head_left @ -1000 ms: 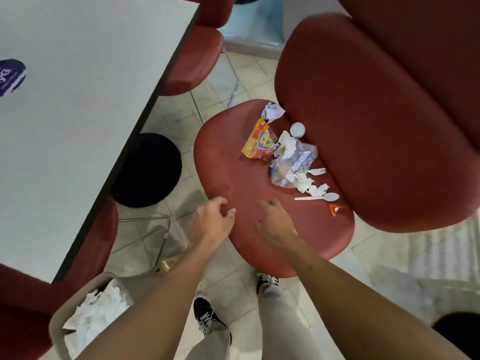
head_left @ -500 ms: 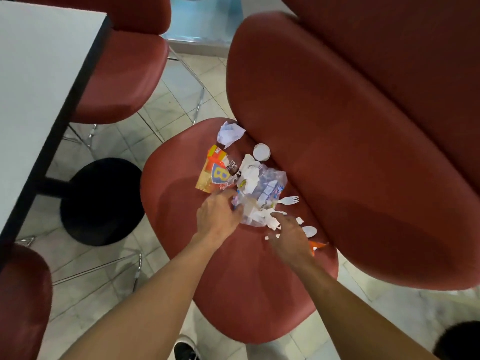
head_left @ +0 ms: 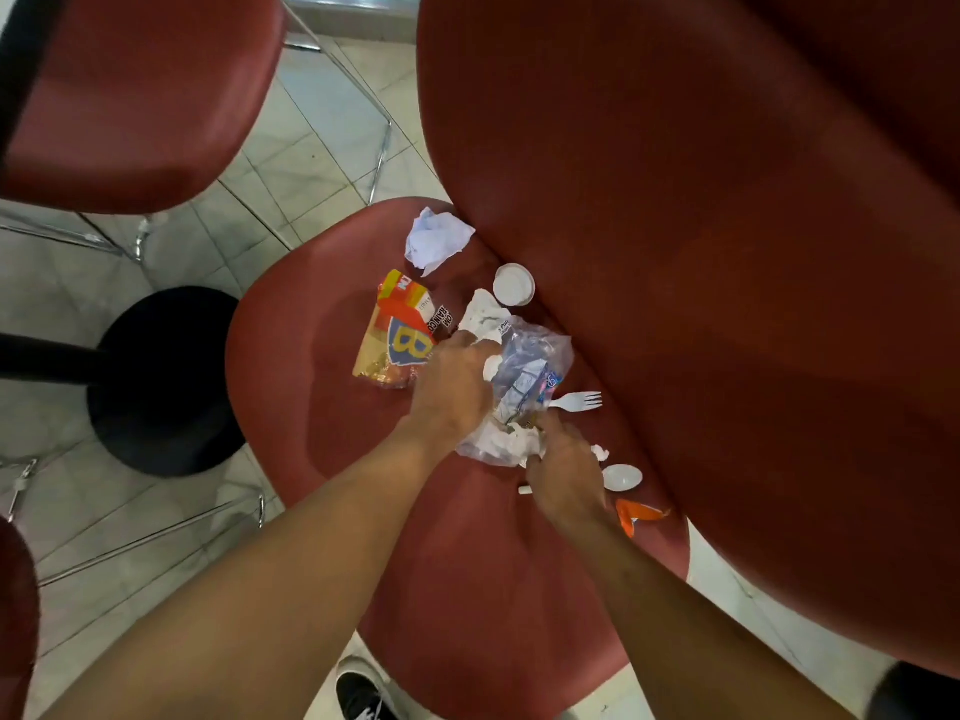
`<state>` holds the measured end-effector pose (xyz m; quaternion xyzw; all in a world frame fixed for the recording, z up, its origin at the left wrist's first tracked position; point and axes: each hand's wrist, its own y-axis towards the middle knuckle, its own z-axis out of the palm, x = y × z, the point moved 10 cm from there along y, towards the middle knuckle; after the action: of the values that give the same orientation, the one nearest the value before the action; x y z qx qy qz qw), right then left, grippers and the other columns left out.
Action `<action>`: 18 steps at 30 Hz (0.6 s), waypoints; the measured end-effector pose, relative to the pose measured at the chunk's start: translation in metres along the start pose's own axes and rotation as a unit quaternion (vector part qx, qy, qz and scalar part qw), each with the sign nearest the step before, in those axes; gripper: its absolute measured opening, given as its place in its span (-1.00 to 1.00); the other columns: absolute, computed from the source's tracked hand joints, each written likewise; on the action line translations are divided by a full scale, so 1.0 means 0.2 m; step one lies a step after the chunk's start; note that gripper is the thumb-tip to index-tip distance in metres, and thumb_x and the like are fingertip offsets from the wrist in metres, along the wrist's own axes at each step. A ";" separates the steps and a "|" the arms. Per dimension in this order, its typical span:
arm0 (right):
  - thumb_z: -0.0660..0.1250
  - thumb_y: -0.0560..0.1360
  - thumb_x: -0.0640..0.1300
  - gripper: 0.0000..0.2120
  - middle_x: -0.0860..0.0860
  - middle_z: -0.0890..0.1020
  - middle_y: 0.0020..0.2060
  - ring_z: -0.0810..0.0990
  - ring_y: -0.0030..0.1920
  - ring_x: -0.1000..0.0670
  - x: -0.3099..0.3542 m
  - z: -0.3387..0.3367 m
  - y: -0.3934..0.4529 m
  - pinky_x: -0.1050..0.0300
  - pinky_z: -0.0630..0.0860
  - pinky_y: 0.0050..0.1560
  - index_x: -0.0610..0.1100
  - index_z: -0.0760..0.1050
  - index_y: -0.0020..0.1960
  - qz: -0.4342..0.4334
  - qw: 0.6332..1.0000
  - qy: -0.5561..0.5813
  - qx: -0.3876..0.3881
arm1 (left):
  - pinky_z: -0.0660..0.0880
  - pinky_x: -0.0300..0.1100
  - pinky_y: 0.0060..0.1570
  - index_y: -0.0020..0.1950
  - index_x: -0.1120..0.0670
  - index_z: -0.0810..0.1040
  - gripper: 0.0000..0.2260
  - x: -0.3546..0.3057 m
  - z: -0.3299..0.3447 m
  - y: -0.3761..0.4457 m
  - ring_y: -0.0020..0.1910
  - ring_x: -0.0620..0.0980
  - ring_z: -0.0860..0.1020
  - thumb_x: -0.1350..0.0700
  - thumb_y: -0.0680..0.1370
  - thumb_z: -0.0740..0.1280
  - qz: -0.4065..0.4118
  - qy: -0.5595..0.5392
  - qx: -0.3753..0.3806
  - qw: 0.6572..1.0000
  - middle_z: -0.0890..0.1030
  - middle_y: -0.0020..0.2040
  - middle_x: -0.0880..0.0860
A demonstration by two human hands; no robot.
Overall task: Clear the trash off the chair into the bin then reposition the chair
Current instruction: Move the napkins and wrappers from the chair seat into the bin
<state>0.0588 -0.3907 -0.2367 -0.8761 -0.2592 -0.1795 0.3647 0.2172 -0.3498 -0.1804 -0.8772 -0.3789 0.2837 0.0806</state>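
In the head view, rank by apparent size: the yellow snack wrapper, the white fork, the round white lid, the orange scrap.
1. yellow snack wrapper
2. white fork and round white lid: look alike, unranked
3. orange scrap, partly hidden

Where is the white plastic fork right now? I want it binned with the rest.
In the head view the white plastic fork lies on the chair seat near the backrest, just right of the clear plastic bag, beyond the right hand.

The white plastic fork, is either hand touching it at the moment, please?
No, the fork lies free on the seat, right of both hands.
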 end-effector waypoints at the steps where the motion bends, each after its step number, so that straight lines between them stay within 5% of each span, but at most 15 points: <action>1: 0.28 0.40 -0.31 -0.52 -0.07 0.55 0.13 0.54 0.13 -0.15 0.00 -0.01 0.00 -0.02 0.50 0.04 0.00 0.42 0.28 0.003 1.000 0.001 -0.006 | 0.51 -0.01 0.04 0.24 0.08 0.56 -0.58 0.01 0.00 -0.01 0.09 0.20 0.53 0.35 0.40 0.36 -0.006 -0.015 -0.005 1.000 0.52 0.16 0.19; 7: 0.27 0.38 -0.30 -0.54 -0.07 0.58 0.12 0.56 0.12 -0.17 0.06 -0.11 -0.06 -0.02 0.51 0.06 -0.04 0.46 0.25 0.020 0.999 -0.013 -0.029 | 0.52 -0.01 -0.05 0.13 0.13 0.60 -0.71 0.01 -0.10 -0.13 -0.05 0.17 0.57 0.32 0.43 0.34 -0.021 -0.066 -0.035 0.997 0.58 0.04 0.19; 18: 0.28 0.43 -0.25 -0.66 -0.12 0.58 0.09 0.53 0.11 -0.20 0.34 -0.36 -0.45 0.05 0.39 0.01 -0.10 0.49 0.19 -0.011 0.997 -0.035 -0.071 | 0.46 -0.05 -0.03 0.12 -0.02 0.61 -0.73 0.01 -0.43 -0.62 0.06 0.16 0.55 0.18 0.45 0.32 -0.058 -0.064 -0.087 0.993 0.60 0.10 0.07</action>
<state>0.0516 -0.3674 -0.1055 -0.9028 -0.2677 -0.1705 0.2901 0.1898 -0.2548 -0.0663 -0.8376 -0.4567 0.2998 -0.0037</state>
